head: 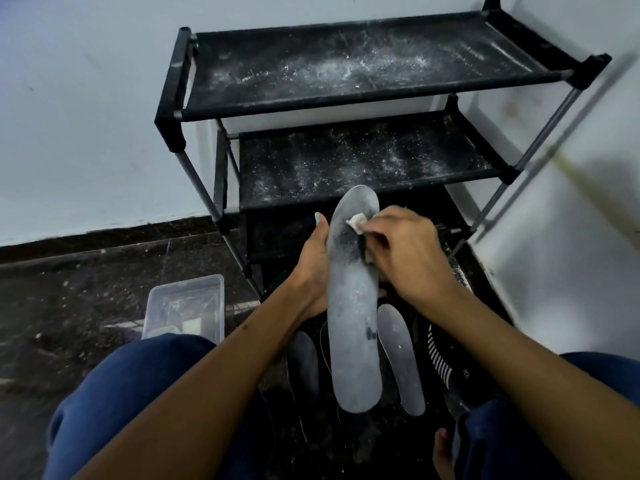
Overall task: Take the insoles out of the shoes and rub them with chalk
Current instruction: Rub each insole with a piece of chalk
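Observation:
A long grey insole point(353, 306), dusted white, is held upright in front of me. My left hand point(313, 271) grips its left edge, thumb up along the side. My right hand point(405, 252) pinches a small white piece of chalk point(356, 221) against the insole's upper part. Two more grey insoles lie on the floor below: one on the right point(401, 358), one on the left point(304, 365), partly hidden by the held insole. A black shoe with white stripes point(441, 358) lies at the right, under my right forearm.
A black shoe rack point(346, 105) with chalk-dusted shelves stands against the white wall straight ahead. A clear plastic box point(185, 306) sits on the dark floor at my left knee. My blue-trousered knees fill the lower corners.

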The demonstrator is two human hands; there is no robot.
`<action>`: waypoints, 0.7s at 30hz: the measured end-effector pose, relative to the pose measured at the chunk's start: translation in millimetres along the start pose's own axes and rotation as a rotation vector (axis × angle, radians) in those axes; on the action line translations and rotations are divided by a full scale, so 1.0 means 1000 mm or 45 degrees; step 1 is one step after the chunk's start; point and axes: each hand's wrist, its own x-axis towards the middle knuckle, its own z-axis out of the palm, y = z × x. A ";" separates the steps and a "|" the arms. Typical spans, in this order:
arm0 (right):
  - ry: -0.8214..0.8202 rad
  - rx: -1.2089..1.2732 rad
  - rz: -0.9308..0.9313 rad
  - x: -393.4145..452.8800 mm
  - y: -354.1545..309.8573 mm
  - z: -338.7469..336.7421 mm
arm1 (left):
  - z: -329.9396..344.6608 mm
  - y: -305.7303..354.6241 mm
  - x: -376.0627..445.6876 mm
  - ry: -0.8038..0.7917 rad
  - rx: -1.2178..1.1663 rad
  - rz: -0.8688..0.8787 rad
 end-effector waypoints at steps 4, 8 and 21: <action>-0.208 -0.017 -0.138 -0.009 -0.012 0.005 | -0.003 0.001 0.001 0.043 -0.026 0.015; -0.442 0.010 -0.230 -0.012 -0.015 0.005 | -0.009 0.005 0.002 0.068 -0.052 0.045; -0.231 0.126 -0.150 -0.013 -0.014 0.008 | -0.003 0.006 -0.002 0.012 -0.046 0.040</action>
